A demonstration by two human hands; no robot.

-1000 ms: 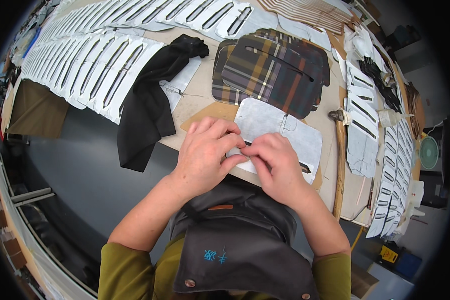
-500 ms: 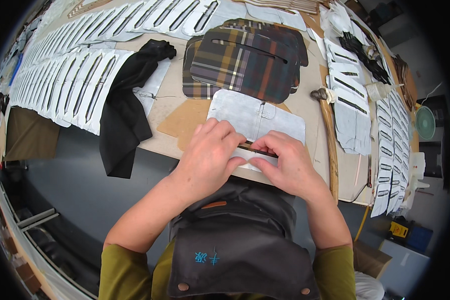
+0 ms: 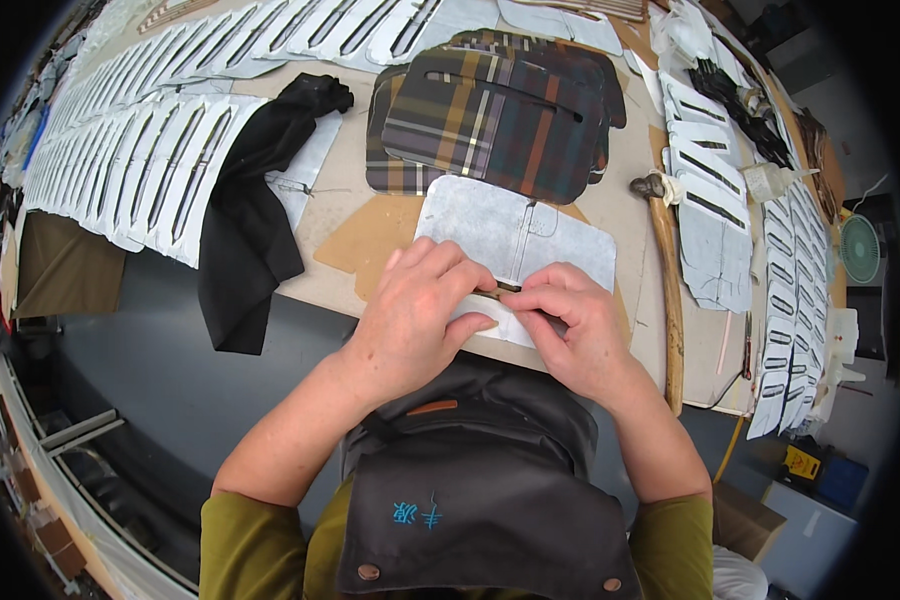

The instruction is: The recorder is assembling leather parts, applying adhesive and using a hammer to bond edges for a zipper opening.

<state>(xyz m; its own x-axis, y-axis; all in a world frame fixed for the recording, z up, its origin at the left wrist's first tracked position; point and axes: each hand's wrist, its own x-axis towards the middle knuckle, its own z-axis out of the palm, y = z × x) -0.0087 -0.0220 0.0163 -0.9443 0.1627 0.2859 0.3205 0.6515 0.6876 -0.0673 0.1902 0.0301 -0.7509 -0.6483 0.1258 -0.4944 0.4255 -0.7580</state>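
Note:
A pale grey-white fabric panel (image 3: 570, 245) with rounded corners lies on the table's near edge, with drawn lines and a dark slit across its near part. My left hand (image 3: 410, 310) bears on the panel at the slit's left, its thumb below the slit and its fingers above. At the slit's right, my right hand (image 3: 580, 325) pinches the slit's edge between thumb and index finger. Both fingertips nearly meet over the slit, partly hiding it. Brown card (image 3: 360, 240) shows from under the panel. Just beyond lies a stack of dark plaid panels (image 3: 460, 115), the top one with a slit.
Black cloth (image 3: 255, 220) hangs over the table's front edge at left. Rows of overlapping white slit panels (image 3: 130, 170) cover the left and far side; more white panels (image 3: 710, 250) lie right. A wooden-handled hammer (image 3: 669, 290) stands between. A plastic bottle (image 3: 770, 183) sits beyond.
My right thumb and fingers have closed to a tighter pinch at the slit, while my left thumb has shifted slightly. The view has moved a little, shifting the right-side things rightward.

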